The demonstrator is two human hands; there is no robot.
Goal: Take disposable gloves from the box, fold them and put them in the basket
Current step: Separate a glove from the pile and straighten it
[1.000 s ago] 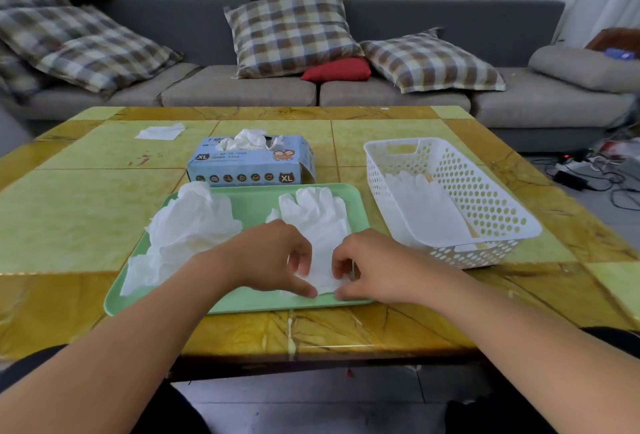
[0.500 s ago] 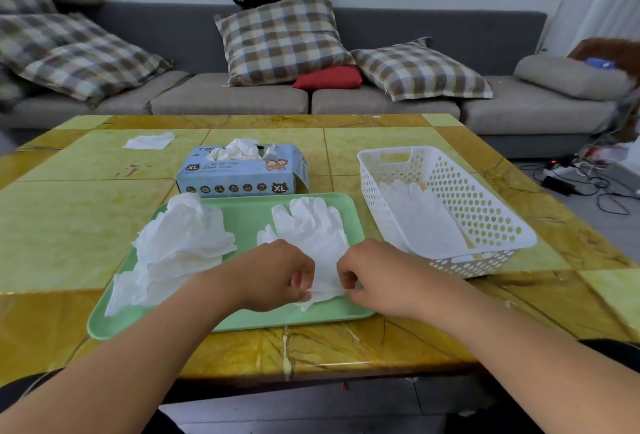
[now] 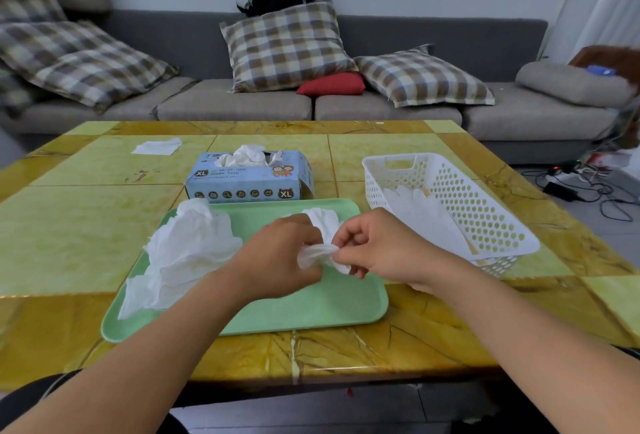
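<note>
Both hands are working one glove (image 3: 320, 243) just above the tray (image 3: 311, 309), presumably so the fold stays supported. Left hand (image 3: 277, 253) grips it with curled fingers; right hand (image 3: 377, 246) pinches its near edge between thumb and fingertips. Unfolded heap (image 3: 187, 253) lies left on the tray, box (image 3: 249, 181) beyond, basket (image 3: 485, 212) right, holding gloves already.
</note>
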